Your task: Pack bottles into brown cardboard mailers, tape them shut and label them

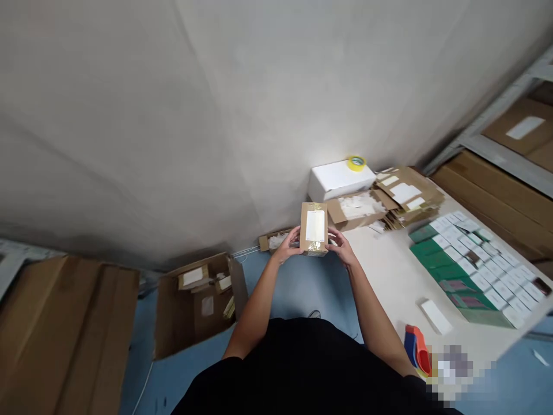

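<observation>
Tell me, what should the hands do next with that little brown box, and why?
Probably swing the small box left and lower it into the large open carton: it looks taped and labelled, the left hand and right hand hold its sides, and other packages already lie in there.

Soft, dimmish lt w/ brighter patch on wall point(322, 129), glare on pkg tape point(315, 245), btm R pixelated.

The box point(307, 247) between your fingers point(294, 234) is brown, with a white label point(315, 226). Past them to the right, the tape roll point(356, 168) is yellow. Under them, the floor point(298, 291) is blue.
</observation>
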Demonstrator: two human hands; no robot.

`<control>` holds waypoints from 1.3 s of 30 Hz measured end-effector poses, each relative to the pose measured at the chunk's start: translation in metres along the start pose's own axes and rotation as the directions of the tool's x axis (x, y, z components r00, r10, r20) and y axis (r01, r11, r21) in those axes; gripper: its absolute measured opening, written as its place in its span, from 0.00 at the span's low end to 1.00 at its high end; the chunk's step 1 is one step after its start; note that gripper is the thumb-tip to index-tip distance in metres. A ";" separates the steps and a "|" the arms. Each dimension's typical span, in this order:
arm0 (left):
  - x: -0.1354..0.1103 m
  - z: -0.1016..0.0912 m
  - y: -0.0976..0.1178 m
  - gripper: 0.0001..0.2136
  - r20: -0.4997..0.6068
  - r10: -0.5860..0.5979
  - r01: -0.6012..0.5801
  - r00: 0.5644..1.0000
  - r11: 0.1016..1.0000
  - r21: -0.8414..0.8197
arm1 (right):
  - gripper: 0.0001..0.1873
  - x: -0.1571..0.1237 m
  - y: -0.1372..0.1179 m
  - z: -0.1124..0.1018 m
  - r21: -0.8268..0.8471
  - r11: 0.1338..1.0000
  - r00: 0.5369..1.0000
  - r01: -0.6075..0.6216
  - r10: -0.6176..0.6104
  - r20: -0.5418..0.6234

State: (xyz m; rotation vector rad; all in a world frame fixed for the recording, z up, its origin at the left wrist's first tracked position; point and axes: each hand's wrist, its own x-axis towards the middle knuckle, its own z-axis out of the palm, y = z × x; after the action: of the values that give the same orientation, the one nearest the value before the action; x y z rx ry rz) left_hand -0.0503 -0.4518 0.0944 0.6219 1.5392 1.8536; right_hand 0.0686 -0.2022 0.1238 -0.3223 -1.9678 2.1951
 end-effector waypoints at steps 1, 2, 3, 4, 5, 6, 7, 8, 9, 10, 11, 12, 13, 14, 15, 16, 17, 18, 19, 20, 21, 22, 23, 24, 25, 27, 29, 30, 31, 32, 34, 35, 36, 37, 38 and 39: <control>-0.015 -0.020 0.000 0.51 -0.046 0.007 -0.007 0.999 1.000 -0.006 | 0.38 0.009 0.005 0.024 -0.007 1.000 0.999 -0.012 0.012 0.033; -0.031 -0.040 0.000 0.50 -0.094 0.012 -0.013 0.996 1.000 -0.011 | 0.38 0.016 0.011 0.049 -0.015 1.000 0.998 -0.026 0.027 0.064; -0.048 -0.060 -0.001 0.50 -0.140 0.017 -0.019 0.990 1.000 -0.016 | 0.39 0.023 0.017 0.075 -0.025 0.999 0.995 -0.042 0.044 0.095; -0.065 -0.079 -0.003 0.49 -0.185 0.021 -0.026 0.983 0.999 -0.021 | 0.39 0.030 0.022 0.101 -0.036 0.998 0.990 -0.056 0.060 0.124; -0.083 -0.098 -0.006 0.49 -0.228 0.025 -0.032 0.973 0.999 -0.028 | 0.39 0.035 0.028 0.127 -0.048 0.996 0.985 -0.069 0.076 0.155; -0.101 -0.116 -0.009 0.49 -0.270 0.028 -0.039 0.962 0.999 -0.037 | 0.38 0.040 0.034 0.153 -0.061 0.995 0.978 -0.080 0.090 0.186; -0.119 -0.134 -0.012 0.49 -0.313 0.029 -0.046 0.949 0.998 -0.047 | 0.38 0.045 0.040 0.179 -0.073 0.993 0.970 -0.091 0.104 0.218; -0.137 -0.150 -0.015 0.49 -0.356 0.027 -0.051 0.934 0.997 -0.057 | 0.37 0.049 0.046 0.204 -0.082 0.991 0.960 -0.103 0.120 0.251; -0.155 -0.165 -0.018 0.48 -0.398 0.023 -0.054 0.917 0.996 -0.066 | 0.37 0.052 0.052 0.229 -0.091 0.989 0.948 -0.116 0.138 0.286; -0.173 -0.180 -0.021 0.48 -0.441 0.018 -0.056 0.897 0.996 -0.074 | 0.36 0.055 0.058 0.254 -0.100 0.986 0.934 -0.130 0.156 0.322; -0.191 -0.193 -0.023 0.47 -0.484 0.015 -0.060 0.875 0.995 -0.079 | 0.36 0.057 0.064 0.278 -0.111 0.983 0.917 -0.144 0.175 0.358; -0.209 -0.205 -0.025 0.47 -0.524 0.013 -0.065 0.852 0.994 -0.082 | 0.36 0.058 0.069 0.302 -0.121 0.980 0.899 -0.156 0.192 0.393; -0.227 -0.215 -0.026 0.46 -0.562 0.013 -0.072 0.827 0.994 -0.084 | 0.36 0.059 0.075 0.324 -0.132 0.977 0.880 -0.167 0.208 0.426; -0.244 -0.225 -0.026 0.46 -0.598 0.014 -0.082 0.801 0.993 -0.087 | 0.36 0.059 0.080 0.346 -0.144 0.974 0.861 -0.176 0.223 0.456; -0.261 -0.233 -0.026 0.46 -0.633 0.014 -0.093 0.774 0.991 -0.092 | 0.36 0.059 0.086 0.367 -0.156 0.971 0.843 -0.183 0.236 0.484; -0.277 -0.239 -0.025 0.46 -0.664 0.013 -0.105 0.747 0.989 -0.099 | 0.36 0.058 0.091 0.387 -0.169 0.968 0.824 -0.186 0.247 0.509; -0.291 -0.245 -0.026 0.46 -0.694 0.011 -0.120 0.720 0.987 -0.108 | 0.36 0.058 0.096 0.406 -0.182 0.966 0.808 -0.186 0.256 0.531; -0.304 -0.251 -0.026 0.46 -0.722 0.010 -0.135 0.692 0.984 -0.116 | 0.35 0.058 0.102 0.424 -0.195 0.964 0.792 -0.181 0.261 0.552; -0.315 -0.256 -0.028 0.47 -0.745 0.010 -0.152 0.667 0.981 -0.123 | 0.35 0.059 0.107 0.441 -0.209 0.962 0.777 -0.174 0.264 0.571; -0.323 -0.262 -0.031 0.47 -0.764 0.005 -0.166 0.646 0.977 -0.133 | 0.34 0.060 0.112 0.457 -0.222 0.961 0.764 -0.166 0.267 0.587; -0.330 -0.268 -0.034 0.47 -0.776 -0.007 -0.173 0.630 0.974 -0.149 | 0.33 0.062 0.116 0.472 -0.230 0.960 0.756 -0.158 0.267 0.598; -0.334 -0.275 -0.038 0.48 -0.784 -0.033 -0.166 0.620 0.971 -0.172 | 0.33 0.065 0.120 0.486 -0.231 0.961 0.756 -0.150 0.262 0.600; -0.336 -0.282 -0.043 0.49 -0.794 -0.072 -0.147 0.603 0.969 -0.200 | 0.34 0.069 0.123 0.500 -0.225 0.964 0.764 -0.140 0.250 0.594; -0.337 -0.291 -0.047 0.49 -0.809 -0.118 -0.118 0.576 0.967 -0.225 | 0.35 0.073 0.125 0.512 -0.215 0.968 0.780 -0.127 0.231 0.581; -0.337 -0.301 -0.052 0.50 -0.831 -0.162 -0.085 0.532 0.966 -0.243 | 0.36 0.077 0.126 0.522 -0.203 0.973 0.800 -0.111 0.208 0.563; -0.338 -0.320 -0.059 0.49 -0.904 -0.185 -0.051 0.384 0.974 -0.221 | 0.36 0.084 0.125 0.538 -0.186 0.980 0.827 -0.074 0.164 0.538; -0.343 -0.336 -0.064 0.47 -0.947 -0.139 -0.028 0.291 0.988 -0.154 | 0.34 0.086 0.119 0.544 -0.178 0.983 0.822 -0.042 0.135 0.553; -0.347 -0.342 -0.065 0.47 -0.958 -0.109 -0.005 0.267 0.993 -0.114 | 0.32 0.086 0.116 0.544 -0.173 0.984 0.813 -0.029 0.124 0.570; -0.352 -0.346 -0.066 0.46 -0.963 -0.078 0.017 0.256 0.997 -0.077 | 0.30 0.084 0.112 0.543 -0.169 0.985 0.802 -0.017 0.114 0.586; -0.357 -0.348 -0.066 0.44 -0.968 -0.052 0.033 0.245 0.998 -0.046 | 0.29 0.081 0.108 0.541 -0.167 0.986 0.794 -0.008 0.108 0.599; -0.365 -0.349 -0.063 0.42 -0.975 -0.015 0.046 0.223 0.999 -0.005 | 0.27 0.073 0.102 0.534 -0.169 0.986 0.789 0.001 0.103 0.605; -0.367 -0.348 -0.061 0.41 -0.978 -0.005 0.044 0.207 0.999 0.004 | 0.27 0.070 0.100 0.530 -0.170 0.985 0.791 0.002 0.102 0.603; -0.368 -0.347 -0.057 0.40 -0.981 0.002 0.040 0.195 0.999 0.010 | 0.27 0.067 0.099 0.526 -0.170 0.986 0.796 0.001 0.101 0.596; -0.367 -0.345 -0.053 0.39 -0.982 0.008 0.035 0.190 0.999 0.015 | 0.27 0.065 0.097 0.522 -0.168 0.986 0.803 0.001 0.099 0.588; -0.364 -0.344 -0.048 0.39 -0.981 0.016 0.031 0.193 0.999 0.023 | 0.27 0.065 0.095 0.518 -0.167 0.986 0.811 0.002 0.096 0.577; -0.359 -0.343 -0.042 0.38 -0.979 0.028 0.026 0.204 0.999 0.034 | 0.26 0.065 0.094 0.513 -0.167 0.986 0.819 0.004 0.093 0.566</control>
State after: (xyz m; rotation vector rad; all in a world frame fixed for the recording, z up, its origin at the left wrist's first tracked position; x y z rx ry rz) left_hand -0.0418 -0.9412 -0.0005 -0.8697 2.2986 2.3416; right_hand -0.1338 -0.6853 0.0807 0.3306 -2.4592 2.3589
